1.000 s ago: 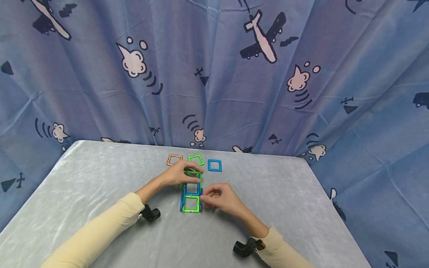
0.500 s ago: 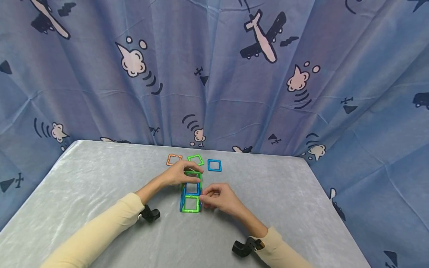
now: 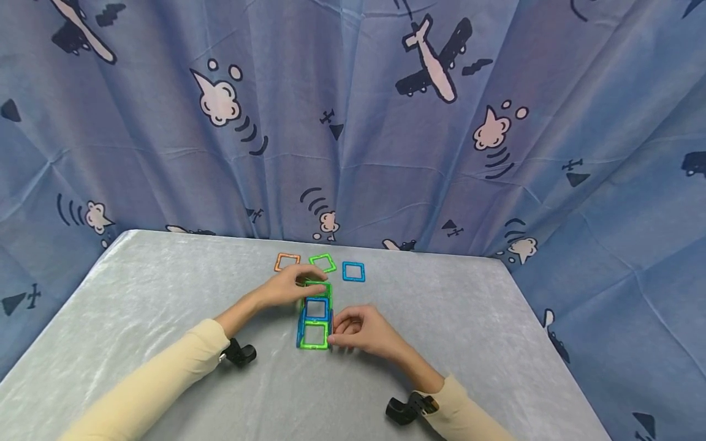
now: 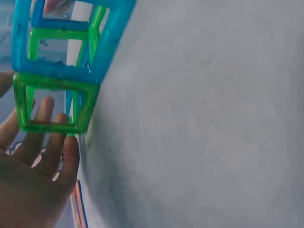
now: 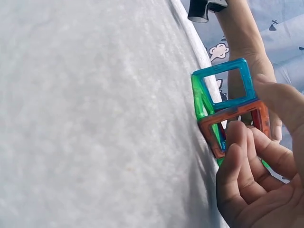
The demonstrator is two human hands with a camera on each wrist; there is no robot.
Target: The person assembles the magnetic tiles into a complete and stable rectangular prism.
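A box-like structure of square magnetic tile frames stands on the table, its green near tile [image 3: 314, 347] and blue middle tile [image 3: 317, 319] showing from above. My left hand [image 3: 284, 286] is at the far left end, thumb above that end. In the left wrist view its fairly straight fingers lie behind a green side tile [image 4: 55, 127]; contact there is hard to tell. Along the right side is my right hand [image 3: 366, 331], fingers loosely bent. Its fingertips are at an orange side tile [image 5: 218, 116], below a blue tile [image 5: 244, 76], in the right wrist view.
Loose tiles lie flat beyond the structure: an orange square [image 3: 277, 264], a green square [image 3: 333, 264] and a blue square [image 3: 353, 280]. The table [image 3: 165, 294] has a pale grey cover. Behind its far edge hangs a blue patterned curtain [image 3: 375, 153].
My left hand has shifted slightly left, and its thumb has drawn back toward the far end. My right thumb has slid a little nearer along the side. The structure looks unmoved.
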